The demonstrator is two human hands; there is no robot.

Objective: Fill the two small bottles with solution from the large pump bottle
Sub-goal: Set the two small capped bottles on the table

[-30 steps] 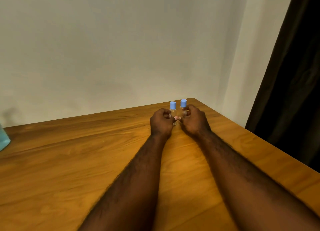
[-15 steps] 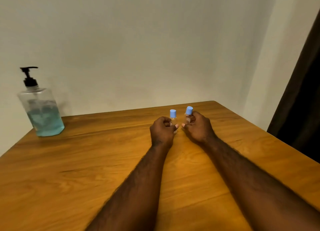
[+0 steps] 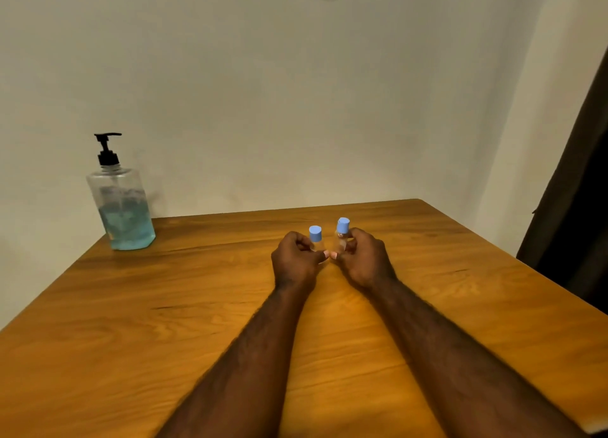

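Across the foreground, a table (image 3: 164, 306) of glossy orange-brown wood, streaked with dark flowing grain, rounded at the far right corner. Behind it a plain matte cream wall (image 3: 296, 92); at the right edge a dark curtain (image 3: 579, 223) in soft folds.

Far left on the table, near the wall: the pump bottle (image 3: 121, 207), upright, of clear hard plastic with flat facets and a sloped shoulder, roughly half full of pale blue liquid, topped with a black pump (image 3: 107, 148), spout pointing right.

Near the middle of the table, well apart from the pump bottle: two tiny clear bottles with round light-blue caps, side by side and close together. Left bottle (image 3: 316, 238) upright, pinched low between the curled fingers and thumb of the left hand (image 3: 294, 261). Right bottle (image 3: 341, 237) tilted, cap leaning right, gripped the same way in the right hand (image 3: 367, 260). Thumb tips nearly meeting between the two. Caps on both. Cannot tell whether either base touches the wood.

Against a second ago: right bottle then upright, now tilted; only a sliver of the pump bottle then in view at the left edge, now shown whole. Against half a second ago: hands and small bottles much as they were, same grips, same tilt.
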